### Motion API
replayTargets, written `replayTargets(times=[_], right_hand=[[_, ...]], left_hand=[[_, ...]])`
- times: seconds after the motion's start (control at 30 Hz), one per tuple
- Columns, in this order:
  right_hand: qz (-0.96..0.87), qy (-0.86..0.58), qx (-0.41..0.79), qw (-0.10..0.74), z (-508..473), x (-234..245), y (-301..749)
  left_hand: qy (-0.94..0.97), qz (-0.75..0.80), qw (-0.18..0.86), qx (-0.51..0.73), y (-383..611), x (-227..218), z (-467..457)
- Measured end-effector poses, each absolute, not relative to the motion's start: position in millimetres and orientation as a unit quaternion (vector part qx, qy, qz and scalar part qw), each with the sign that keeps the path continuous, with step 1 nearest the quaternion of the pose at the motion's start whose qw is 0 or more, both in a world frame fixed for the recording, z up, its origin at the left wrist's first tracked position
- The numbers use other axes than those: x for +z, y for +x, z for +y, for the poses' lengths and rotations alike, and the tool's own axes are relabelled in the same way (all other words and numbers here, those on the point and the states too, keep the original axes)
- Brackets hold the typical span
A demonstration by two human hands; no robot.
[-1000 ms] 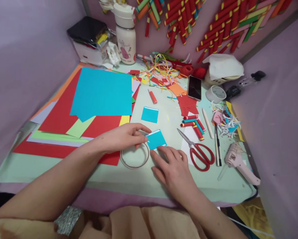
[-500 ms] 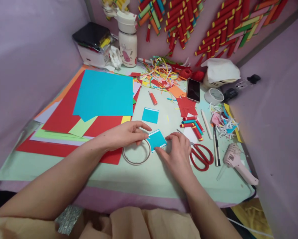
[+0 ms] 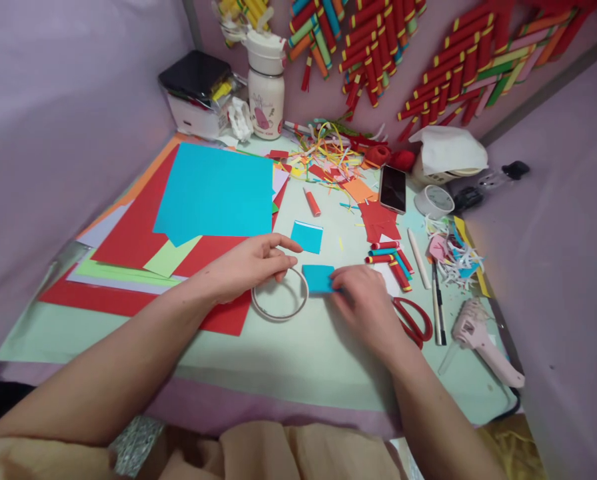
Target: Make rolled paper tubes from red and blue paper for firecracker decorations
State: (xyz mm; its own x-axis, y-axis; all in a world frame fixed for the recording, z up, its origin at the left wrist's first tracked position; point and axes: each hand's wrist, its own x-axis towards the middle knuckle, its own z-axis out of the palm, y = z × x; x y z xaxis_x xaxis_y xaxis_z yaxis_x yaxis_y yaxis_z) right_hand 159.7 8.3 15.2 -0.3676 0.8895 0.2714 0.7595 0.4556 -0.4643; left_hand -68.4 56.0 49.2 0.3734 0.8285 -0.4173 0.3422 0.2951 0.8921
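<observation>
My left hand (image 3: 258, 268) is closed around the upper rim of a thin roll of tape (image 3: 306, 301), its index finger stretched out to the right. My right hand (image 3: 366, 300) pinches the right edge of a small blue paper square (image 3: 317, 279), whose plain blue side faces up. A second blue paper square (image 3: 307, 238), with a white strip along its top edge, lies just beyond. Red-handled scissors (image 3: 425, 319) lie partly hidden behind my right hand.
Large coloured paper sheets (image 3: 218, 193) are stacked on the left. Several small paper rolls (image 3: 402, 267), a phone (image 3: 393, 189), a white stick (image 3: 418, 259), a pen (image 3: 438, 307) and a glue gun (image 3: 483, 340) lie on the right. Paper scraps (image 3: 331, 150) and a bottle (image 3: 267, 100) stand behind.
The blue square in my right hand has turned from its white-edged side to its plain blue side. Its tilt has straightened. My left hand and the tape roll have shifted slightly away from me.
</observation>
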Motion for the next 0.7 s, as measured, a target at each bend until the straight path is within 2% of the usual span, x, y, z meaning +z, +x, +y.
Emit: replayTargets(times=[0.07, 0.2, 0.4, 0.53, 0.7], right_hand=[[-0.846, -0.480, 0.152, 0.177, 10.2, 14.7, 160.5], [-0.848, -0.487, 0.122, 0.173, 13.5, 12.1, 156.0], [-0.886, -0.429, 0.139, 0.105, 16.7, 8.8, 147.5], [-0.883, -0.430, 0.150, 0.111, 19.0, 15.3, 145.2], [-0.804, -0.531, 0.195, 0.183, 21.6, 24.8, 140.4]], left_hand=[[0.557, 0.522, 0.614, 0.200, -68.6, 48.0, 56.2], [0.574, 0.499, 0.621, 0.188, -67.0, 46.5, 54.8], [0.597, 0.494, 0.614, 0.151, -62.3, 42.1, 53.2], [0.607, 0.503, 0.605, 0.110, -60.6, 39.9, 52.7], [0.611, 0.496, 0.608, 0.107, -60.8, 38.2, 51.3]])
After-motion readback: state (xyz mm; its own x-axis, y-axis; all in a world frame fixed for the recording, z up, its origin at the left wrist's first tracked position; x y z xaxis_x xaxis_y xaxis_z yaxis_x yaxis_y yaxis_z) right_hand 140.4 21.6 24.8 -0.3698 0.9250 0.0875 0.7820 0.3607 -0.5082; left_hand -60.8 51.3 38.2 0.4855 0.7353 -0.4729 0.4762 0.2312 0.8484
